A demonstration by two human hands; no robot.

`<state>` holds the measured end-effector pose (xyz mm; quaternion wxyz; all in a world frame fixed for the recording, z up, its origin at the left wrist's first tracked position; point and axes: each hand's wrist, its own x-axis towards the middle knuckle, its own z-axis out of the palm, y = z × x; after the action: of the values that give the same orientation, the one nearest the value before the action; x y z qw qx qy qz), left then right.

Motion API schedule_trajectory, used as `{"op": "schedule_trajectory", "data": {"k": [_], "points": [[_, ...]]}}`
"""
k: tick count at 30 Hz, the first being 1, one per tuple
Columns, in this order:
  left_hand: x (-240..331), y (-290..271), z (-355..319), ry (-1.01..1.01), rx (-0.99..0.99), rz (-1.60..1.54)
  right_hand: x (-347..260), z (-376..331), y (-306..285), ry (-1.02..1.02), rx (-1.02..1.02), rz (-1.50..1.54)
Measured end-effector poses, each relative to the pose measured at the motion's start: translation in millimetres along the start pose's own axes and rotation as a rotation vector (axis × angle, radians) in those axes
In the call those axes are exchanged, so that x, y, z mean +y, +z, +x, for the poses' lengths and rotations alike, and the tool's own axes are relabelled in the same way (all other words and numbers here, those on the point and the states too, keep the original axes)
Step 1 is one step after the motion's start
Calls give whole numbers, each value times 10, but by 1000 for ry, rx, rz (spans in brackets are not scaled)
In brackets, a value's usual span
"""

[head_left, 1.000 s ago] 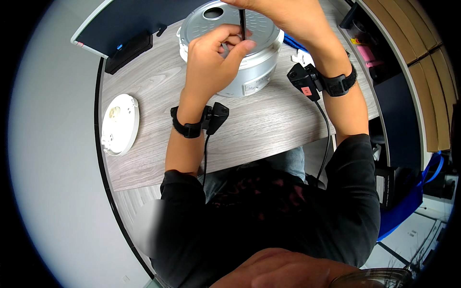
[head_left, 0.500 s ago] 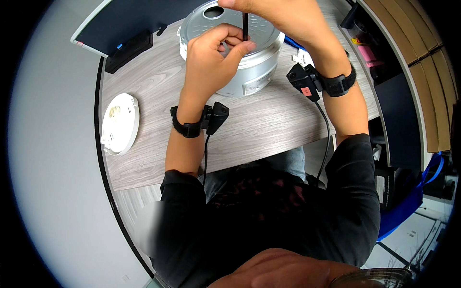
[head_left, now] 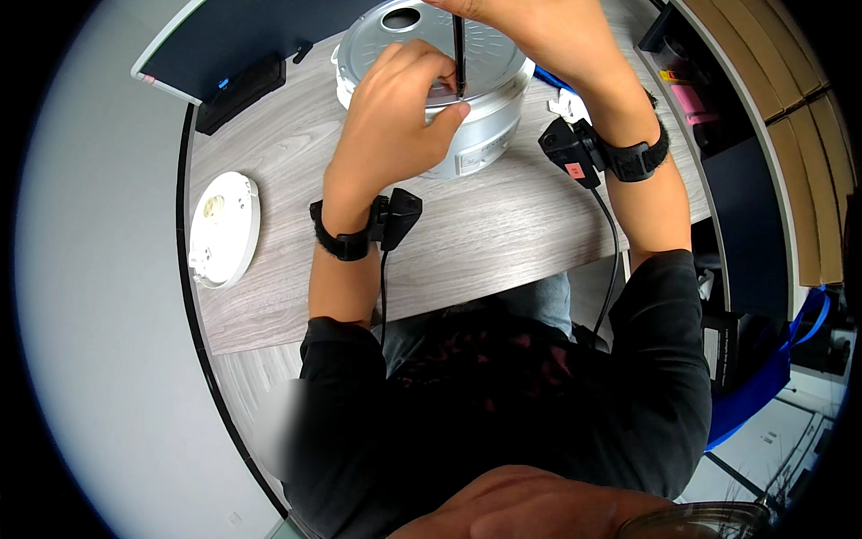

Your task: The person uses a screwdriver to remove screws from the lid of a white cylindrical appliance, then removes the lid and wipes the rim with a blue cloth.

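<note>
A round silver-grey appliance (head_left: 489,135), which looks like a rice cooker, stands at the far side of the desk. A ribbed metal lid (head_left: 368,54) with a round dark hole covers its top. My right hand (head_left: 548,36) holds a screwdriver (head_left: 461,54) from above. Its dark shaft points straight down with the tip at the lid's near rim; the handle is cut off by the upper edge. Beside the tip is my left hand (head_left: 395,117), thumb apart from the curled fingers, nothing visibly gripped. Some of its fingertips are hidden.
A white round cover (head_left: 235,229) lies at the desk's left side. Farther back are a long black case (head_left: 242,97) and a dark partition (head_left: 233,45). Small white parts (head_left: 567,106) sit right of the appliance. A shelf with cardboard boxes (head_left: 799,180) borders the right.
My left thumb has moved down and away from the fingers, where they were closed around the shaft. More of the screwdriver's shaft and its lower end now show. My right hand has shifted slightly.
</note>
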<state>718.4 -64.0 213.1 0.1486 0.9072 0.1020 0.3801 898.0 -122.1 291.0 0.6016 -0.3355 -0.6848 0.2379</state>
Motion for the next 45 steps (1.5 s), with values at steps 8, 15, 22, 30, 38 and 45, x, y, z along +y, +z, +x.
{"op": "schedule_trajectory", "data": {"k": [8, 15, 22, 30, 38, 45], "points": [[-13, 3, 28, 11, 11, -22, -18, 1, -10, -30, 31, -119], [-28, 23, 32, -4, 3, -31, 57, -22, -17, -72, 15, 42], [-22, 81, 15, 24, 43, 26, -17, 14, -46, -40, -32, -198], [37, 115, 11, 17, 45, 52, -139, -32, 10, 83, 70, -113], [33, 136, 19, 9, 29, 51, -81, -51, -38, 72, 70, 207], [3, 131, 15, 1, 26, 44, -111, -49, -36, 44, 22, -43]]}}
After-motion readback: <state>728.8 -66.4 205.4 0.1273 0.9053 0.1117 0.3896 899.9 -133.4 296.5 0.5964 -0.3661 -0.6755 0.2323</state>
